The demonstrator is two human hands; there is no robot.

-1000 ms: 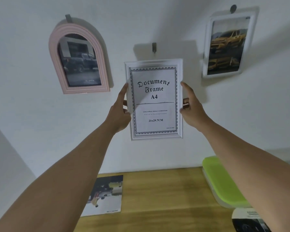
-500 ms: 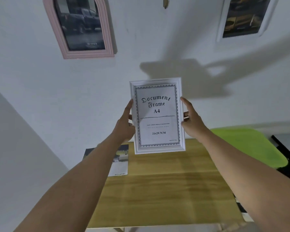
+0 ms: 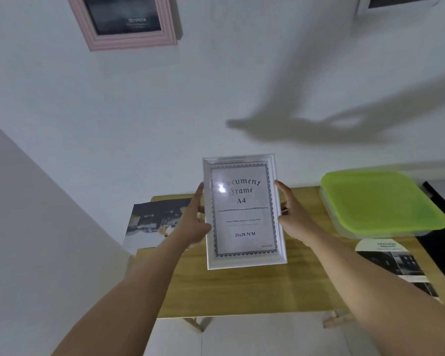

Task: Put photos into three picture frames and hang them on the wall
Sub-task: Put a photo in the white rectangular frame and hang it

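— Where's the white frame?
— Centre of the picture, upright above the desk.
— The hands?
— The left hand and right hand grip its side edges.

The near frame is white, its sheet pale with a dark lacy border, the far frame pink, the right lid lime green, the table light wood-grain.

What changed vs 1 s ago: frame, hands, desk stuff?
The white document frame, up by the wall hook a second ago, has come down and is now held above the wooden table. Left hand and right hand still hold its side edges. Pink frame stays on the wall; photo and green-lidded box unmoved.
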